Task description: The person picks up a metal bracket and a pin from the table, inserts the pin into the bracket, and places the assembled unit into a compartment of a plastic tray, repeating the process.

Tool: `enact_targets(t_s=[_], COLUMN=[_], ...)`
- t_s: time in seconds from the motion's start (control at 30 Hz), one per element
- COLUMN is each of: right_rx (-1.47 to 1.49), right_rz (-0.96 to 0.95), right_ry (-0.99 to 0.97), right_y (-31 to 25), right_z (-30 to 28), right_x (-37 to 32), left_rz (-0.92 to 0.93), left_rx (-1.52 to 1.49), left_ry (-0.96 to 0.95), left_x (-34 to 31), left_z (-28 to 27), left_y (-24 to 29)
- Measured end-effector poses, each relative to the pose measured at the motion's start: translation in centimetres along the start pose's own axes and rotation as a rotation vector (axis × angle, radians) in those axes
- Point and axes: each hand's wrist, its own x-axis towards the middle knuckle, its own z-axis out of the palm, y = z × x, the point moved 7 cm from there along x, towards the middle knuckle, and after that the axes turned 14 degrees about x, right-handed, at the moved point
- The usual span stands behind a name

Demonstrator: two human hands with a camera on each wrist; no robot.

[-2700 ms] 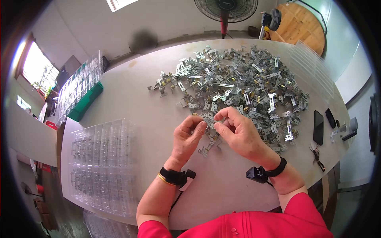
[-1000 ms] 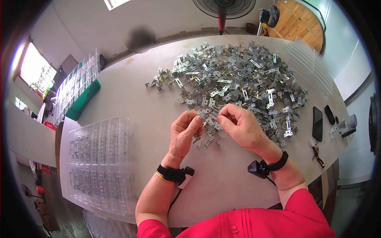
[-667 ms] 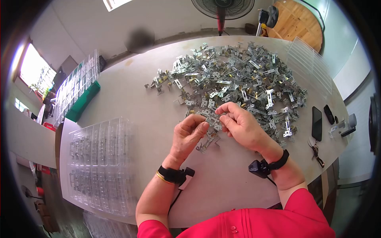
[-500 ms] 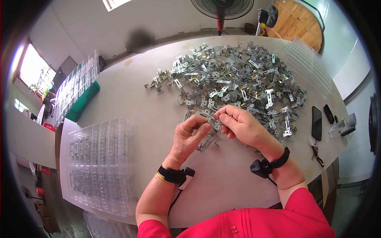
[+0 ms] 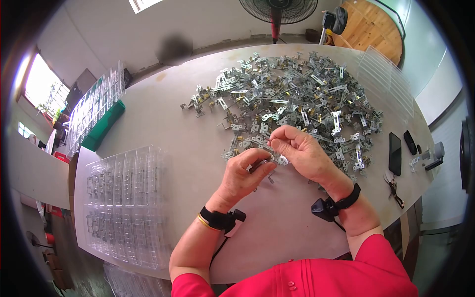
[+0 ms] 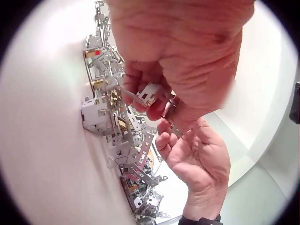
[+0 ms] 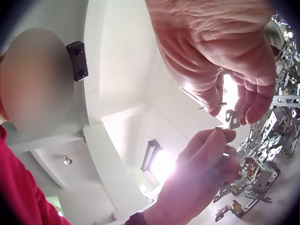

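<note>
In the head view my left hand (image 5: pixel 242 175) grips a small silver metal bracket (image 5: pixel 281 160), its holed end projecting past the thumb and fingertips. The right wrist view shows this bracket (image 7: pixel 232 118) upright above the left fingertips (image 7: pixel 218 136). My right hand (image 5: pixel 304 153) is just above and to the right, thumb and index finger close together. They pinch a thin metal piece (image 7: pixel 192 97), mostly hidden by the thumb. In the left wrist view more folded metal (image 6: pixel 152 93) shows within the left hand's curled fingers. A large heap of similar brackets (image 5: pixel 292 104) lies beyond both hands.
Clear plastic compartment trays (image 5: pixel 126 208) with parts lie at the left of the table. Another clear tray leans on a green bin (image 5: pixel 106 126) behind them. On the right are a phone (image 5: pixel 395 154), pliers (image 5: pixel 391 190) and a ribbed clear sheet (image 5: pixel 386 84).
The hands parted slightly a second ago, then came back together. Since then my left hand has moved right and slightly down, and the bracket's holed end now shows beyond its fingertips.
</note>
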Motion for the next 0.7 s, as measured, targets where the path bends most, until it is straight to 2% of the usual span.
enact_targets(t_s=[0.07,0.1,0.17,0.23,0.37,0.57,0.67,0.7], right_rx=[0.019,0.019,-0.037,-0.007,0.049,0.043,0.067,0.066], right_rz=[-0.092,-0.093,0.027,0.049,0.132,0.103,0.064,0.062], right_ry=[0.091,0.092,0.077,0.052,-0.009,0.046,0.064,0.063], right_y=[-0.4,-0.8,-1.2,-0.6,0.3,-0.3,-0.6,-0.6], right_z=[-0.6,-0.7,-0.8,-0.7,0.0,-0.2,-0.5,-0.6], right_x=[0.0,-0.1,-0.3,-0.3,-0.4,-0.4,-0.2,-0.2], left_rz=[0.011,0.007,0.004,-0.030,0.004,0.021,-0.031,-0.114], left_rx=[0.028,0.050,0.072,0.035,0.062,0.057,-0.090,-0.181], left_ry=[0.016,0.088,0.159,0.222,0.235,0.182,0.206,0.155], left_x=[0.1,0.1,0.1,0.0,0.0,0.1,-0.1,-0.3], left_z=[0.1,-0.4,-0.7,-1.0,-1.1,-1.0,-1.3,-1.2], left_y=[0.2,0.3,0.2,-0.4,-0.3,0.4,-0.1,-0.8])
